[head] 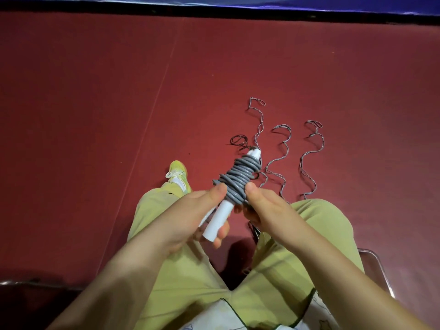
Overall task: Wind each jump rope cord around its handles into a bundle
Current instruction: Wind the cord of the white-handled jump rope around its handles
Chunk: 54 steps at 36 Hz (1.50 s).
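The bundle of grey cord was wound in close turns around the upper part of the white handles, and you held it between your two hands, above your knees, tilted with its far end pointing up and to the right. Your left hand grasped the lower, bare part of the handles, fingers curled beneath them and the thumb lying up against the lowest turns. Your right hand sat just beside the bundle on its right, thumb pressed against the cord and fingers curled underneath; what exactly those fingers gripped could not be determined. At least two white handles lay side by side in the left hand's grip. On the red floor beyond the bundle, three loose grey cords lay in wavy lines, roughly parallel and running away from you, and one small dark coil lay just left of the bundle's far tip. One yellow-green shoe rested on the floor left of the bundle, near your left hand. You were seated, in yellow-green trousers.
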Available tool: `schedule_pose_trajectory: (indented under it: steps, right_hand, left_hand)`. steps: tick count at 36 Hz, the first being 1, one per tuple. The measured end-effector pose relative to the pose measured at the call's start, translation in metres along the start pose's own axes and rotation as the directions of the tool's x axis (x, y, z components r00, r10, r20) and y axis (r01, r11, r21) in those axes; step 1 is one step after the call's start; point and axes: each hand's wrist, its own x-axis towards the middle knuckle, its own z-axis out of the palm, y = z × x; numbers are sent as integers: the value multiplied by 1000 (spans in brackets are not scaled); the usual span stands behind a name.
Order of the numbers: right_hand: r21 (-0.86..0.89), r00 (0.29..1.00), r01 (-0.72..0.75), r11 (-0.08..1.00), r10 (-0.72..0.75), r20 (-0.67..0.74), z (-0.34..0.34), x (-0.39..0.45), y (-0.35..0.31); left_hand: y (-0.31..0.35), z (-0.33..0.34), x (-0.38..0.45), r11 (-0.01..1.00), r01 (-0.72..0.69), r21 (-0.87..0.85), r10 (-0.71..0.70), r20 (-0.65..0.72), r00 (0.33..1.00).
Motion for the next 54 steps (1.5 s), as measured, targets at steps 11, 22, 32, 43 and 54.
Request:
schedule_pose_trajectory:
  steps: [11,22,32,43,54]
  right_hand:
    - [67,997,-62,996,58,50,4,-7,6]
    - [27,979,-164,986,166,-114,7,-2,-4]
    - [-32,986,-103,994,97,-137,-3,-8,-5]
    - [243,994,-53,969,74,-78,-8,-8,17]
    - [32,989,-109,994,105,103,-23,-7,3]
  left_hand:
    - [-8,4,7,788,-28,615,131,-122,984]
    - [-6,10,5,239,109,965,374,-196,906]
    - [-7,10,-1,617,-39,786,222,-126,967]
    - [-25,10,3,992,118,-46,-94,361,928]
    - [-20,2,12,971,-46,236,44,14,999]
